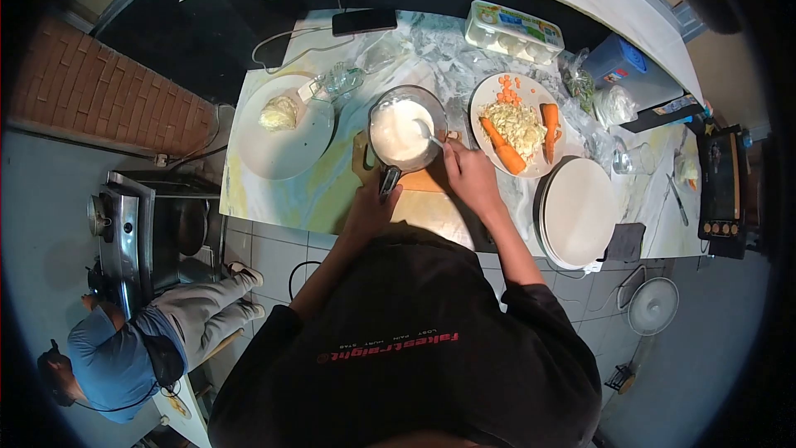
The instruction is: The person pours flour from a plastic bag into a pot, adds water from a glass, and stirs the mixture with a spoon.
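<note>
A dark-handled saucepan (429,99) holding thick white batter (398,129) stands at the middle of the counter. My left hand (375,203) is closed around its black handle (388,182). My right hand (470,172) grips a spoon (434,141), whose far end dips into the batter. Under the pan's near side lies a wooden board (423,181). To the right, a plate (491,98) bears shredded cabbage (510,123), diced carrot (507,93) and larger carrot pieces (550,124). On the left, another plate (282,153) carries a piece of cabbage (279,114).
An egg carton (514,31), a phone (364,22) with a cable and a clear plastic bottle (342,79) lie behind. Stacked plates (580,211) stand at the right front edge; a knife (677,199) lies farther right. Another person (124,357) is at the lower left, beside a stove (128,228).
</note>
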`<state>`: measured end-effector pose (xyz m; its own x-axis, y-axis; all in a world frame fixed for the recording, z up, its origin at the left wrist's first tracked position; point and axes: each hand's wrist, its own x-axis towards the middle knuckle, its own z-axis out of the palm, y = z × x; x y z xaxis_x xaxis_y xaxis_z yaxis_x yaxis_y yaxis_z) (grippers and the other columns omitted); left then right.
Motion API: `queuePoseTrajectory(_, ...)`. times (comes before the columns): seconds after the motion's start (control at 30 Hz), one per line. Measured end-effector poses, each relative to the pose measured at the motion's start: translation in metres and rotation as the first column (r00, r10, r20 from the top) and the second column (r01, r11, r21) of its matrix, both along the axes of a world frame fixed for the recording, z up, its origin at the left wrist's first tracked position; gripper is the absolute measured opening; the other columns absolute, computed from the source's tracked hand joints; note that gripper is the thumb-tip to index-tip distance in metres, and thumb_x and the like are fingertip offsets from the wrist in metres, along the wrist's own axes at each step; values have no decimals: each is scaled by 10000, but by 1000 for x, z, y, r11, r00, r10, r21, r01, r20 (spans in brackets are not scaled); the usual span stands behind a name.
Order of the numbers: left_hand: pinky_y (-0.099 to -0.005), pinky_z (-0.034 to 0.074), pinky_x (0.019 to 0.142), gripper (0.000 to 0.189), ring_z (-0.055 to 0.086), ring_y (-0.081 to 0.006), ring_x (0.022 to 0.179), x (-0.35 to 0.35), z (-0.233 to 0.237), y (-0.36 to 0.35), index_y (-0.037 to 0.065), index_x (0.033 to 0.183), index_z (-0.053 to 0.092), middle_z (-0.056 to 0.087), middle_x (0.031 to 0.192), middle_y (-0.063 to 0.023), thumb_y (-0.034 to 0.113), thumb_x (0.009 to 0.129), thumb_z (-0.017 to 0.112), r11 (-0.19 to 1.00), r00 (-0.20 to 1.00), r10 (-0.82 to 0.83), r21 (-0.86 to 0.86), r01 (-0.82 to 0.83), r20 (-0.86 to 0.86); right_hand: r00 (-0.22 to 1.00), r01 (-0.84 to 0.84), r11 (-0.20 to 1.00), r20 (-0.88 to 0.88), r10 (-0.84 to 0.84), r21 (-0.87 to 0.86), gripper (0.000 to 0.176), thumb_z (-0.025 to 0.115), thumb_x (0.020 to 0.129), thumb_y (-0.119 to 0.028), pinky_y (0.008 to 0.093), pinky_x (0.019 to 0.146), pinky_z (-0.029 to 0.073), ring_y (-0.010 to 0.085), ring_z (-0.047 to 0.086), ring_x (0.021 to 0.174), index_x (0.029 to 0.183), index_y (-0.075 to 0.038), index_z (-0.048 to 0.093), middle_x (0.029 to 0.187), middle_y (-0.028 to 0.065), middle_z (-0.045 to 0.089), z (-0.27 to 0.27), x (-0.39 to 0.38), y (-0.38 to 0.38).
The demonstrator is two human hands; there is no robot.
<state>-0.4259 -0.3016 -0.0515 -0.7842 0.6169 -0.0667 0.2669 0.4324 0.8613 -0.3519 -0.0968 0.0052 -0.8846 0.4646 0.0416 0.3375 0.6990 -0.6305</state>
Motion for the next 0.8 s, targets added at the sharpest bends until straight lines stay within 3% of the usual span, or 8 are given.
queuePoseTrajectory(0.1,-454,513,622,386,679,-430,773,3,-2,1,4,1198,471,664,802,-243,174,906,657,1000,999,-4,-2,4,43,989,-86,996,117,87,-15,303,485,990,-271,530,647,519,442,644,685,1019,-51,692,708,252,644,1,14,-8)
queuePoseTrajectory(0.17,-452,510,615,373,683,-422,762,3,-4,1,3,1190,474,665,798,-237,170,909,653,996,1000,-12,91,13,-15,990,-115,992,76,118,-53,310,484,990,-275,520,658,521,440,646,695,1037,-50,693,718,247,648,-3,13,-16)
queuePoseTrajectory(0.23,-449,512,617,379,686,-420,767,2,-2,1,0,1199,475,668,804,-237,170,910,652,998,1000,-15,57,15,4,988,-146,982,-69,139,-117,297,491,987,-269,512,670,520,439,644,701,1033,-52,689,726,244,647,-8,4,-20)
queuePoseTrajectory(0.3,-447,513,618,384,688,-417,772,0,1,0,-3,1207,476,670,809,-237,169,911,650,1000,1000,-14,23,13,21,988,-147,975,-76,136,-168,289,497,984,-258,505,684,520,440,642,710,1045,-54,692,743,244,650,-6,-9,-14)
queuePoseTrajectory(0.57,-472,514,646,428,676,-437,786,2,2,0,-5,1249,471,669,844,-255,191,911,647,1000,998,3,4,-3,59,999,-33,999,14,33,42,307,491,988,-272,516,660,524,436,648,689,1032,-50,698,712,261,642,4,5,2)
queuePoseTrajectory(0.67,-471,517,656,424,676,-438,800,5,3,2,-13,1239,475,669,850,-259,192,910,648,1000,999,10,6,-10,48,989,-113,993,89,115,-22,319,486,992,-279,504,673,526,436,651,710,1033,-44,697,733,250,653,2,11,-6)
queuePoseTrajectory(0.73,-471,519,661,422,675,-442,802,5,1,2,-17,1235,481,670,853,-261,193,910,648,1000,999,5,2,-6,51,989,-137,979,-82,126,-150,270,517,987,-241,470,648,494,432,623,692,967,-20,670,677,261,595,-7,7,-15)
queuePoseTrajectory(0.8,-471,521,666,419,674,-446,803,4,2,1,-22,1230,486,671,855,-262,195,910,648,1000,999,7,-3,-7,49,989,-139,969,-77,125,-203,290,502,991,-261,483,669,503,435,630,719,969,-27,670,717,254,620,-6,-4,-10)
